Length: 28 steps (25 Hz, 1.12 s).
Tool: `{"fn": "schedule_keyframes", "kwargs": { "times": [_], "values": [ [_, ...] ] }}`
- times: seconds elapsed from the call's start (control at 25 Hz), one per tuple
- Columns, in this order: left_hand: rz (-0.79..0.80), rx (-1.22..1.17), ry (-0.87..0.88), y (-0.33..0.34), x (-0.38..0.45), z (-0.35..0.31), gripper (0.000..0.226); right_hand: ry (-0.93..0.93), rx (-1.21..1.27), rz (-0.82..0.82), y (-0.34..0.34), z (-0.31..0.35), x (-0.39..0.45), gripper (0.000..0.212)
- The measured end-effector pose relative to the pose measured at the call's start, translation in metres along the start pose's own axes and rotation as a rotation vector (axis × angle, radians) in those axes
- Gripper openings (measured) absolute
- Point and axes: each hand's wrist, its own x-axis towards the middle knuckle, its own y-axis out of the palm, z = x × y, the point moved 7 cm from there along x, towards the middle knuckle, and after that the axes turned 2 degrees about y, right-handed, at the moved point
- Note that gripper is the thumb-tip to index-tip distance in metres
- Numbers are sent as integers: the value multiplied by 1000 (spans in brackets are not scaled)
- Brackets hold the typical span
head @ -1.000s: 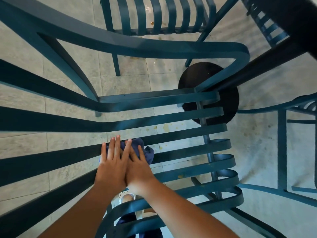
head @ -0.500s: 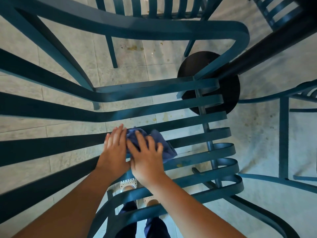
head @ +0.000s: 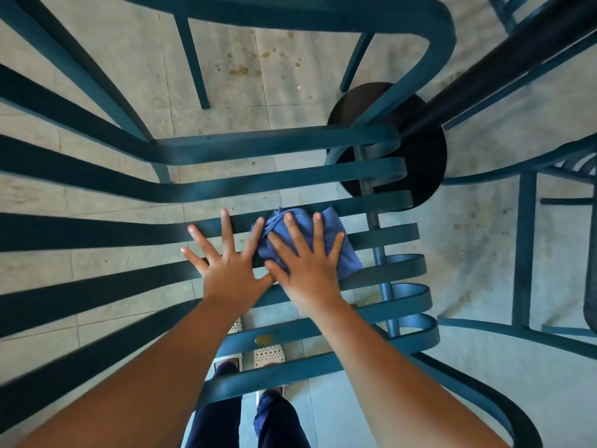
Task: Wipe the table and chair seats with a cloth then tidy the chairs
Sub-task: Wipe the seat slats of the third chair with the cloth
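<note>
I look straight down on a teal chair with a slatted seat [head: 381, 234]. A crumpled blue cloth [head: 336, 240] lies on the middle slats. My right hand [head: 307, 263] presses flat on the cloth, fingers spread. Beside it, my left hand [head: 226, 266] rests flat on the slats with fingers splayed; its index finger touches the cloth's left edge. A brownish spot [head: 264, 340] sits on a nearer slat.
The table's black round base [head: 420, 169] and dark post [head: 504, 59] stand just beyond the seat. Other teal chairs stand ahead [head: 193, 59] and to the right [head: 523, 253]. The tiled floor [head: 242, 71] shows stains. My feet in spotted shoes [head: 268, 355] are under the seat.
Both hands slid the cloth to the right along the slats. My hands have moved apart and their fingers have spread wider.
</note>
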Motion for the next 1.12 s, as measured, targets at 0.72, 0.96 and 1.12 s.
{"fn": "schedule_keyframes", "kwargs": {
  "times": [0.72,0.96,1.12],
  "values": [
    [-12,31,22,8,-8,6,74,521,38,-96,-27,-152,-3,51],
    [91,76,155,12,-41,29,88,535,-131,2,-31,-131,-20,43],
    [155,186,117,12,-54,37,81,610,6,72,-29,-109,-39,48]
  ]
}}
